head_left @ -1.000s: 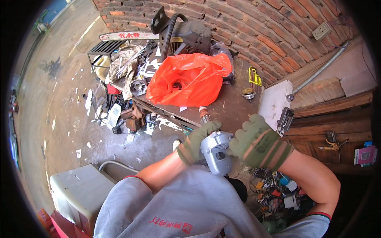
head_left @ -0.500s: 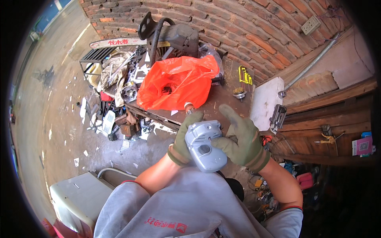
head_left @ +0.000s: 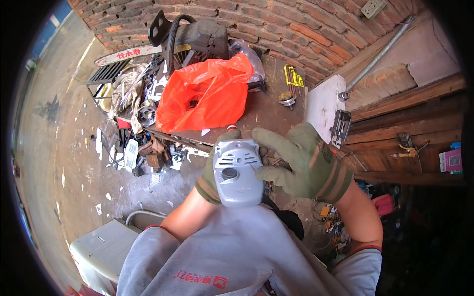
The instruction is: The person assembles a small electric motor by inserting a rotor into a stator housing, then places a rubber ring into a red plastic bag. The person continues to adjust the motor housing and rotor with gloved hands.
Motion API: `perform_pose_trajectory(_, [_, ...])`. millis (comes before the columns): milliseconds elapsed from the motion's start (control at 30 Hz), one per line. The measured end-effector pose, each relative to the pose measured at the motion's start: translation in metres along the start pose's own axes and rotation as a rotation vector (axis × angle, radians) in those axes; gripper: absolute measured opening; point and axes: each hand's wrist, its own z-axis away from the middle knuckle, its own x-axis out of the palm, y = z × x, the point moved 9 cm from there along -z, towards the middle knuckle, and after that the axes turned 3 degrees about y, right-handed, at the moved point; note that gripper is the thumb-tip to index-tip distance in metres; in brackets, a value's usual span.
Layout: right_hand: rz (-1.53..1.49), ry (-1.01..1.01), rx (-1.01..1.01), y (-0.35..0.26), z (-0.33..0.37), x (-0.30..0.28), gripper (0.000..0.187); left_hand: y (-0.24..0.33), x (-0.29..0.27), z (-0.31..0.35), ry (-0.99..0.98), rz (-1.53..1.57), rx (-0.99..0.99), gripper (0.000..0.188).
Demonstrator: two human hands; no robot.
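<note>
1. One grey metal housing (head_left: 242, 186), held in front of the person's chest, short of the near edge of the table (head_left: 272, 109). It now faces the viewer almost squarely; half a second ago it sat more aslant.
2. One slotted end with a round black plug (head_left: 230, 173), now turned plainly up to view. Judged effect: this face is easier to inspect and to reach.
3. One left grip (head_left: 210, 173), gloved in green, closed around the housing's left side and carrying it, as in both earlier views; the fingertips behind are hidden.
4. One right grip (head_left: 311, 165), gloved alike, index finger and thumb spread apart at the housing's right edge. The index finger, raised clear half a second ago, now points in toward the top corner. Judged effect: this hand steadies or feels the edge rather than bearing weight. Whether it pinches anything small, cannot tell.
5. One reddish tip (head_left: 231, 128), just beyond the left grip; more of its coppery length showed earlier.
6. One red plastic bag (head_left: 207, 93), open, on the table, in its same place there.
</note>
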Motion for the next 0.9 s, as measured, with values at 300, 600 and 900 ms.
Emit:
perform_pose_trajectory(300, [0.201,-0.199,-0.158,-0.022,-0.022,-0.001,0.076,0.001,0.01,0.005,-0.044,-0.056,0.126,0.049])
perform_pose_trajectory(600, [0.39,-0.36,-0.24,-0.029,-0.025,0.013,0.076,0.013,0.003,0.002,-0.093,-0.557,0.319,0.02])
perform_pose_trajectory(900, [0.585,-0.569,-0.392,-0.034,-0.025,0.033,0.032,0.01,-0.001,-0.002,-0.203,-0.343,0.238,0.019])
